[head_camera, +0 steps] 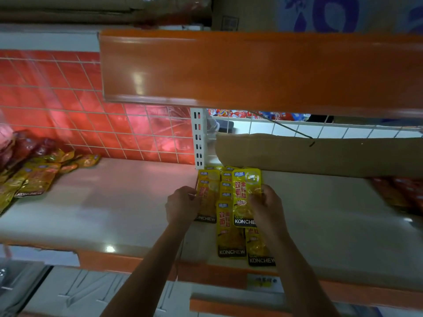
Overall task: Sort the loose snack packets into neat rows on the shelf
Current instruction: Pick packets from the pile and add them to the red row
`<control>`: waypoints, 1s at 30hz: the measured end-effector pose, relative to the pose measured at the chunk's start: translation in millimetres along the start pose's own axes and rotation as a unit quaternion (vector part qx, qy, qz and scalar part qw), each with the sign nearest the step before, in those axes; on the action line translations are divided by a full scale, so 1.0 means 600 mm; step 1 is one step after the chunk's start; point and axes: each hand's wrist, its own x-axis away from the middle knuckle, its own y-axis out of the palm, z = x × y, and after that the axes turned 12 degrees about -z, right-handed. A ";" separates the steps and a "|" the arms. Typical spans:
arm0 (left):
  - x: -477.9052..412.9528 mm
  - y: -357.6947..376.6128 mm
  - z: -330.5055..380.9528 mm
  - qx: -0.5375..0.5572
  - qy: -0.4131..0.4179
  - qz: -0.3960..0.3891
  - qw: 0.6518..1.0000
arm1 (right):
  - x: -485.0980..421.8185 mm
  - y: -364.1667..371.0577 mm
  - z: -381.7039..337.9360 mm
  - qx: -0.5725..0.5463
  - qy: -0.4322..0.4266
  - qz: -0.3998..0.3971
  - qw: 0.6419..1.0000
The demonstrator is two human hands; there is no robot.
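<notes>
Yellow foil everywhere on this one, lol. So the right hand (266, 209) is clamped on a yellow Konchew packet (246, 195), fingers curled round its right edge. It holds the packet just over the rows of matching packets (230, 234) that lie flat on the white shelf (109, 202), right in front of the slotted upright (199, 138). Meanwhile the left hand (183, 205) has its fingertips curled in against the left edge of the leftmost row (207, 202). From here I honestly can't tell if it's pinching a packet or just squaring it up.

If you ask me, the step is laying that held packet onto the right-hand row, shingled like the others with the black KONCHEW band showing at the bottom. To do it well I'd set it down with the label facing up and the long edges parallel to the middle row. I'd let it overlap the one below by about as much as its neighbours do, then use the left hand as a fence so nothing slides sideways. These pouches look slippery, so one shove probably fans the whole row.

Also watch the cardboard sheet (320, 154) at the back, since the rows tuck right up under it. There's plenty left to do: a loose heap (34, 177) sits well off to the left on the same shelf, and some red packets (398, 193) are over on the right.
</notes>
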 end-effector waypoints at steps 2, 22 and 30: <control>-0.001 -0.001 -0.001 0.003 0.001 0.003 1.000 | -0.003 0.004 0.000 0.004 -0.001 -0.004 1.000; 0.044 -0.029 0.003 0.323 0.067 -0.150 0.932 | -0.005 0.081 -0.023 0.008 -0.021 -0.050 0.998; 0.042 -0.060 -0.045 0.355 0.101 -0.133 0.920 | -0.006 0.073 -0.020 0.053 -0.034 -0.036 0.997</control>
